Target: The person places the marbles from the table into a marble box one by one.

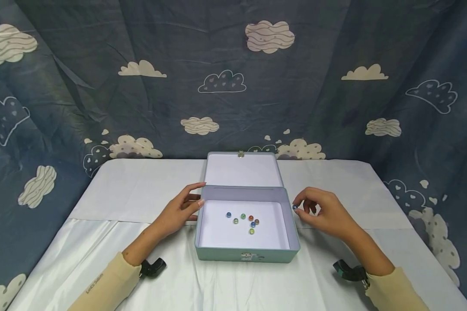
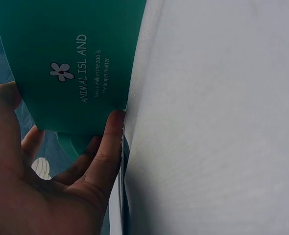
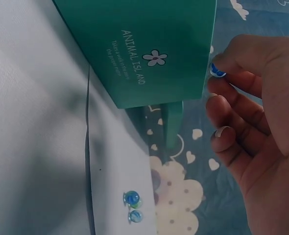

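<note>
- From my end, the step in hand looked like moving a small, round blue-and-clear glass marble past the side of the green rectangular metal box, whose lid lay folded back.
- The right hand pinched that marble between thumb and index finger, just outside the box's right wall.
- The left hand was spread, fingers fairly straight against the left wall, thumb at the rim; I judged it was steadying the box.
- Inside sat seven multicoloured glass marbles; my right wrist view showed loose blue and greenish marbles on the white-covered tabletop.
- I reckoned the next move called for a sure pinch and enough height to clear the rim.
</note>
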`<act>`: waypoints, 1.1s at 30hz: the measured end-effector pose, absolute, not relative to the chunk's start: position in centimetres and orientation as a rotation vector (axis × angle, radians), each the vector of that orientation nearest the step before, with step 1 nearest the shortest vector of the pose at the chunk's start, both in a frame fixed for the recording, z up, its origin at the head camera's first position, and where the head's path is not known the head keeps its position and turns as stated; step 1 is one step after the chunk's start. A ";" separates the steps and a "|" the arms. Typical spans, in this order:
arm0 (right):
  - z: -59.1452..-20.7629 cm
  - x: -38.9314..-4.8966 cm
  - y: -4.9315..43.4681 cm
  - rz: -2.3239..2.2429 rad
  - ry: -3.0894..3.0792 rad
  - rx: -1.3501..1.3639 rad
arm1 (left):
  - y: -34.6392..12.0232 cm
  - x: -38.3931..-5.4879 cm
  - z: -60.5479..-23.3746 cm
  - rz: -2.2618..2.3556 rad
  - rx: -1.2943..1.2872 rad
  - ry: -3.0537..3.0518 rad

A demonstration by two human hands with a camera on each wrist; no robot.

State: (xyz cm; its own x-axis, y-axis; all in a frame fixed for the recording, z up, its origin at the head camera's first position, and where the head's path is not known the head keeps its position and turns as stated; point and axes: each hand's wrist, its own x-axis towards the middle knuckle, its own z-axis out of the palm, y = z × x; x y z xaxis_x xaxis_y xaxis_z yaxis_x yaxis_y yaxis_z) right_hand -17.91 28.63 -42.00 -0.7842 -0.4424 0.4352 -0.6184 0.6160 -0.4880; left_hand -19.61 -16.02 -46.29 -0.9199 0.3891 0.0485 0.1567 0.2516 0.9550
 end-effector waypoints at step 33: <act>-41.7 -17.4 27.8 0.946 -2.583 0.888 | -16.1 -19.6 -46.4 1.731 0.523 2.324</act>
